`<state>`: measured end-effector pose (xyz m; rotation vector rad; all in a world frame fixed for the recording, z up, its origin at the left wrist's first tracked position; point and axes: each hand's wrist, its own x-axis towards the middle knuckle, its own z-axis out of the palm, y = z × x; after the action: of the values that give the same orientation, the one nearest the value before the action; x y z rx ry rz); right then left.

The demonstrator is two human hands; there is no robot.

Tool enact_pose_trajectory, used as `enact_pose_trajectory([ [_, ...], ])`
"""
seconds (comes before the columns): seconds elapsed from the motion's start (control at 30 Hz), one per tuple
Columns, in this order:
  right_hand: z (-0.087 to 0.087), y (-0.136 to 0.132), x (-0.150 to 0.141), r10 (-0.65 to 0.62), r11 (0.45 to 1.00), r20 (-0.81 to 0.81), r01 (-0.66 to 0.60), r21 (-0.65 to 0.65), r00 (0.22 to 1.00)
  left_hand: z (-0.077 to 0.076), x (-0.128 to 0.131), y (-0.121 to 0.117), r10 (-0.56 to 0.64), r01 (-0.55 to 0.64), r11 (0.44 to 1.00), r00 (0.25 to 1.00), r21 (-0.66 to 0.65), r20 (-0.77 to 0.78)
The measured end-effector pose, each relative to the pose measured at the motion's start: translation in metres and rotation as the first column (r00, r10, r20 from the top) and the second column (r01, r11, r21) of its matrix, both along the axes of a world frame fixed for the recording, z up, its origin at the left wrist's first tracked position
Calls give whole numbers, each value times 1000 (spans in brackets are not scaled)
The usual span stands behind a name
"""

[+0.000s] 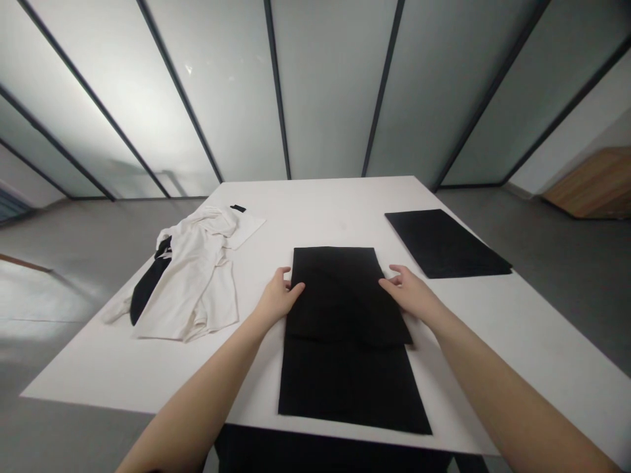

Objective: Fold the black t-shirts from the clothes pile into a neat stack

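Because the left hand [277,297] and right hand [409,293] lie open, merely touching opposite edges of the folded black cloth [348,335] mid-way along the white table [493,315], careless sliding could skew its top layer [342,295].

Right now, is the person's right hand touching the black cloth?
Touching: the head view shows the right hand resting its fingertips on the black cloth.

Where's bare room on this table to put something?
White table shows along the far strip, behind the folded black cloth and black stack, and right of the cloth, below the stack. Crowded: the heaped white clothes, and around your left hand and right hand.
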<state>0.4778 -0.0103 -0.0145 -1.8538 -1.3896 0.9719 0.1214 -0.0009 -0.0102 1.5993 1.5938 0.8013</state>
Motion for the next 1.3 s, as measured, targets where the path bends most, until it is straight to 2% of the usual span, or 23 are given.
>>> enact_pose_trajectory([
  [0.07,0,1,3,64,997,1,-64,-49,998,1,-4,2,-2,2,999,1000,-48,-13],
  [0.13,0,2,6,142,990,77,-141,-19,987,3,-6,3,-35,30,998,995,-54,-95],
  [0.23,4,2,9,179,981,196,-191,39,964,4,-5,-1,-50,60,998,930,15,-365],
  [0.33,11,-1,6,183,980,170,-193,44,968,4,-1,-6,-13,79,993,824,91,-567],
  [0.4,17,-5,1,183,981,99,-189,52,978,5,2,-7,-23,84,993,813,78,-581],
  [0.5,23,-11,-10,174,984,-92,-171,42,980,8,2,-6,-39,72,996,867,47,-497],
  [0.6,26,-14,-18,157,986,-276,-165,-4,948,11,-2,-4,-54,77,996,939,55,-340],
  [0.73,23,-14,-23,104,990,-369,-130,-46,923,14,-4,-4,-110,115,993,981,27,-163],
  [0.9,17,-10,-20,139,989,-320,-148,-3,937,17,-2,-7,-134,149,989,938,23,-321],
  [1.0,13,-8,-18,158,987,-280,-159,21,947,15,-1,-6,-117,142,988,942,55,-314],
  [1.07,13,-8,-17,150,988,-272,-150,21,951,13,0,-5,-103,118,991,975,67,-197],
  [1.13,13,-7,-16,144,989,-271,-146,13,952,10,1,-4,-101,100,994,995,47,4],
  [1.23,14,-7,-17,150,988,-276,-155,2,949,11,3,-5,-108,123,992,940,-28,322],
  [1.3,14,-6,-16,147,988,-273,-154,-2,951,13,5,-7,-89,154,982,883,-106,461],
])
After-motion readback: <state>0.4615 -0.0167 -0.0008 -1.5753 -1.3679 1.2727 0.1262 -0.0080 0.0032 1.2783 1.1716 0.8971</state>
